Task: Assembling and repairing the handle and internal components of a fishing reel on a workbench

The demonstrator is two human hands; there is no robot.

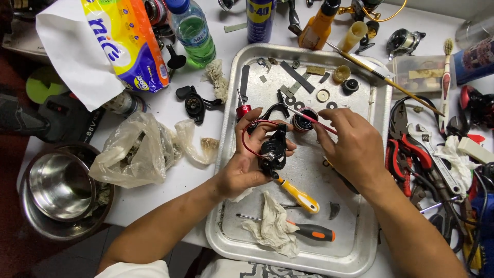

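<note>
Tissue roll pack [127,44]: top left of table, soft plastic wrap, yellow with white, orange and purple patches, lying tilted over white paper sheet [67,51].

Green plastic bottle [193,32]: just right of pack, blue cap, blue-and-white label band.

Spray can [260,19]: top centre, above metal tray [360,242], dark blue with yellow patch.

Orange bottle [318,27]: right of can, black cap, leaning.

Can [478,59]: far right edge, on its side, dark blue printed label with red.

Clear plastic box [418,76]: right of tray, tan strip inside.
</note>
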